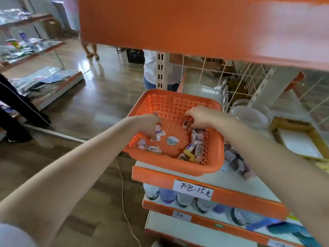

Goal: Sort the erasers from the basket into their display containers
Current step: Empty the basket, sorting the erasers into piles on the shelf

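In the basket (pixel 170 163), erasers (pixel 196 139) pointing every way

- Basket (pixel 174 104): orange plastic, perforated walls and bottom, smooth rim, slight sheen.
- Erasers (pixel 197 139): printed paper sleeves, mostly matt.
- Jar (pixel 252 118): clear, glossy; glass or plastic, cannot tell.
- Shelf lip (pixel 231 195): orange, smooth, semi-gloss.
- Label (pixel 193 190): white paper, matt, inked by hand.
- Grid (pixel 213 68): cream-coated wire.
- Post (pixel 160 72): cream painted metal, slotted.
- Floor (pixel 89 104): wood-look boards, high gloss, reflective.

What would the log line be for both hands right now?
left hand: grips white eraser in basket | right hand: pinches brown eraser in basket | clear jar: beside basket
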